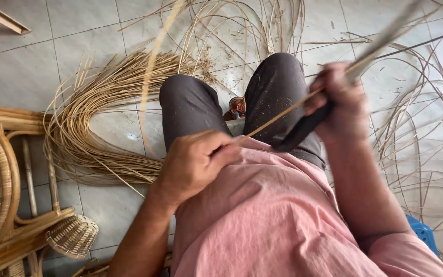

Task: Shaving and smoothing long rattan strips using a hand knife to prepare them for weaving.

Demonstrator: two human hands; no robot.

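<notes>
1. The floor (21,66) is pale square tile with thin grey joints, dusted with shavings and short fibre scraps, thickest near the top centre.
2. A large bundle of cane strips (78,128) lies on the tiles at left, bent in a broad curve from beside the knees round toward the furniture.
3. Loose cane loops (426,154) sprawl over the tiles at right and along the top edge, overlapping one another.
4. A cane chair frame (1,174) stands at the left edge, its woven panel partly in view.
5. A small woven basket (72,236) lies tilted beside the frame, low at left.
6. A blue plastic thing (424,231) shows at the lower right; its kind cannot be told.
7. A wooden batten (3,18) crosses the top-left corner.
8. The person sits in a pink shirt and dark trousers, knees up, a sandal between them.
9. The right hand (342,105), blurred, is closed round a dark knife (303,128) and pressed to the strip.
10. The left hand (193,164) pinches the near end of one thin strip (283,114), which runs taut from above the lap up to the right, above the right knee.
</notes>
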